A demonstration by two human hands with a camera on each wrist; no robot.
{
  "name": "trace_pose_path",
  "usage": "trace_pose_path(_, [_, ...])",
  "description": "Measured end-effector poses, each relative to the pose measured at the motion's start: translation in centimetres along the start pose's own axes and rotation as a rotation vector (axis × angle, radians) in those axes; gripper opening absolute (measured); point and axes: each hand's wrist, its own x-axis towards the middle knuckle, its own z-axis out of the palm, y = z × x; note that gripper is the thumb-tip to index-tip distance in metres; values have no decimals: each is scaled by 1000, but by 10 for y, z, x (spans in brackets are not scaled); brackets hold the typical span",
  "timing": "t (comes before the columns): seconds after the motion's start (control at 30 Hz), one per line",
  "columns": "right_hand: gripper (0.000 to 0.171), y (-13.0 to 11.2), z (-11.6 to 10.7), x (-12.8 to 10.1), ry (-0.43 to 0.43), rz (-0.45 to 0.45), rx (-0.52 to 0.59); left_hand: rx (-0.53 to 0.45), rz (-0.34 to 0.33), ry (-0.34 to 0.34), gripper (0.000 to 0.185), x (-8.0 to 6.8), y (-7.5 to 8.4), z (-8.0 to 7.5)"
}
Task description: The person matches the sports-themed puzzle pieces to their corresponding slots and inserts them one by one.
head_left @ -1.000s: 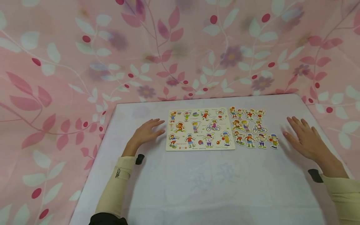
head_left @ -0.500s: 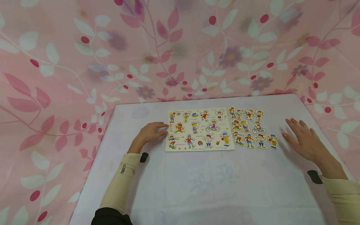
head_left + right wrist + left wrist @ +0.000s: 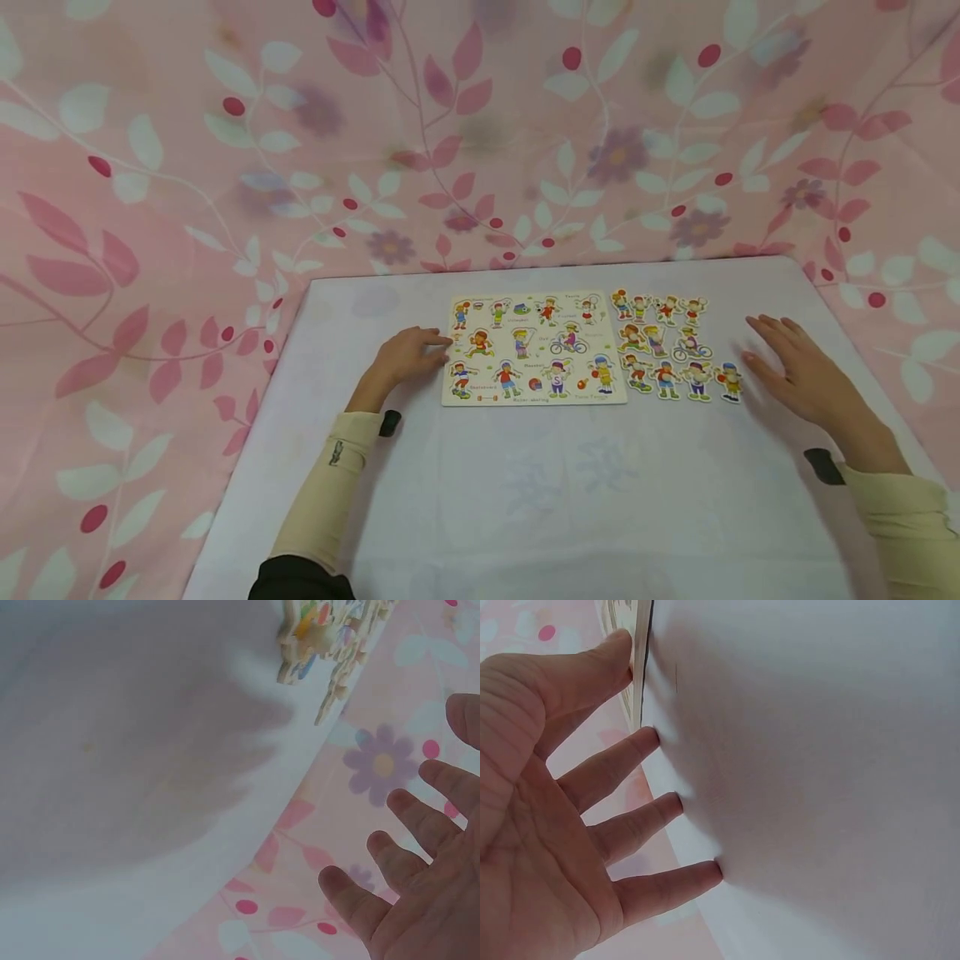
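A cream puzzle board (image 3: 537, 392) printed with cartoon children at sports lies flat on the white table. My left hand (image 3: 408, 354) is at its left edge. In the left wrist view, that hand's thumb and index finger meet the edge of the board (image 3: 640, 667), and the other fingers reach down to the cloth, spread apart. Right of the board lie several cut-out puzzle pieces (image 3: 666, 379) in rows, shaped like children. My right hand (image 3: 806, 375) hovers to the right of them with fingers spread, holding nothing; the right wrist view shows some pieces (image 3: 307, 637) beyond it.
A white cloth (image 3: 525, 500) covers the table. Behind and beside the table hangs a pink floral curtain (image 3: 480, 125). The table's far edge runs just behind the board and pieces.
My left hand has moved right to the board's left edge. My right hand has shifted slightly left, toward the pieces. The board and pieces stay in place.
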Motion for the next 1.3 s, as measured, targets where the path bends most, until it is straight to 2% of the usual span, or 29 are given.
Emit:
trace_pose_path(0.27, [70,-18,2,26,-9,59,-57,-7,-19,23,36,-3,-1,3])
trace_pose_path(0.47, [73,-30,6,50,-69,78,-52,-12,-11,26,35,-4,1,4])
trace_pose_path(0.77, [62,-50,15,93,-65,-28,-39,-9,23,30,35,-2,2,2])
trace_pose_path(1.07, [49,-74,20,132,-161,-73,-52,-21,10,47,35,1,2,2])
trace_pose_path(1.3, [46,-75,39,156,-210,-105,-44,-45,-2,43,35,1,2,3])
